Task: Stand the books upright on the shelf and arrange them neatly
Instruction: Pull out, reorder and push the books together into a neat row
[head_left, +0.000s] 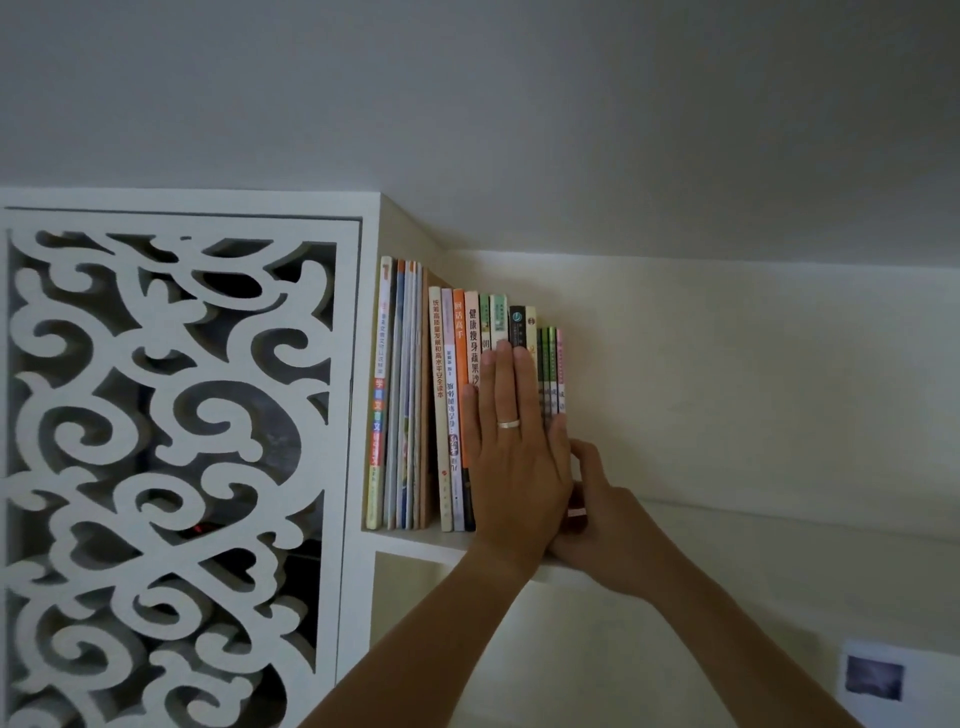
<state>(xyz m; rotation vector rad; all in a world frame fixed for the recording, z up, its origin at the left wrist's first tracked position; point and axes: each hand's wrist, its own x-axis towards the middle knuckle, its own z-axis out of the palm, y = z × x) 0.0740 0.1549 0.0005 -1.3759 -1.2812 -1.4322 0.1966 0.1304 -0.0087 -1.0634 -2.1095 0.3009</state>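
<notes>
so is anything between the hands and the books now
Nothing visible. The left hand lies flat against the spines of the upright books, and the right hand is at the right end of the row, on the shelf.

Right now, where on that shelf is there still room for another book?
Right of the pink book, the shelf board runs bare along the wall. Left of it is crowded: books packed to the cabinet side, left hand flat on the spines, right hand at the row's end.
</notes>
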